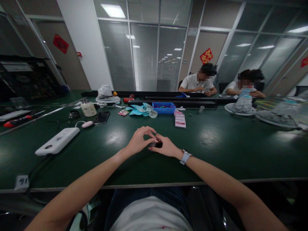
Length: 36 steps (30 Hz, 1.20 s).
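Observation:
Both hands meet over the green table, just in front of my body. Between them sits a small dark object (158,144), low and mostly covered by fingers, so its kind is unclear. My right hand (167,146), with a watch on its wrist, curls its thumb and fingers around this object. My left hand (141,140) arches in from the other side, thumb and fingers curved together and their tips at the object's top. Whatever lies between the left fingertips is too small to make out.
On the left lie a white power strip (57,141), a phone (102,117) and a patterned jar (88,108). Ahead are a blue tray (164,108), light-blue fan blades (141,110) and a pink-and-white packet (180,120). White fans (240,108) stand at right; two people sit opposite.

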Each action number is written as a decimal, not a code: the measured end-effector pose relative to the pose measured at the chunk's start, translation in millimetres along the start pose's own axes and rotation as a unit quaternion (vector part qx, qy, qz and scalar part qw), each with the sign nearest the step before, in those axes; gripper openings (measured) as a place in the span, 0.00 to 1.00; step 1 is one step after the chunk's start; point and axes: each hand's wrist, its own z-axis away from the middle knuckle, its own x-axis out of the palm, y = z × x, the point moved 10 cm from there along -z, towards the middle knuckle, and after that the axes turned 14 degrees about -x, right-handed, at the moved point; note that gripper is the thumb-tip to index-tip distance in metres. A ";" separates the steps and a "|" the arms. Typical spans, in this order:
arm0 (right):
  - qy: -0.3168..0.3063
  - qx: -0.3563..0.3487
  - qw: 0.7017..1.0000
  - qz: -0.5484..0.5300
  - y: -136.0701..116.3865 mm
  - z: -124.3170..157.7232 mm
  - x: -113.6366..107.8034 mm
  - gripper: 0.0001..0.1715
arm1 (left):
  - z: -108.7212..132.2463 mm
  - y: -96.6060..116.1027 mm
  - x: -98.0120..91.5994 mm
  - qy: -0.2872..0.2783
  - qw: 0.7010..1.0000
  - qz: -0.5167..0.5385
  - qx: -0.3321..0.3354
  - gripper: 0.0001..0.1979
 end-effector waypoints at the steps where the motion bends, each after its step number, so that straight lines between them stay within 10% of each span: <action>1: 0.001 -0.001 1.000 0.002 -0.5 0.0 -0.6 0.21 | -0.6 -2.6 0.3 0.000 1.000 0.011 -0.009 0.11; 15: -0.011 0.010 1.000 0.007 2.9 0.8 2.1 0.25 | -8.0 -5.9 8.7 -0.180 0.981 0.058 -0.039 0.10; 36: -0.010 0.001 1.000 -0.006 1.3 0.6 2.2 0.22 | -7.7 -23.0 10.6 -0.096 0.977 0.159 -0.103 0.21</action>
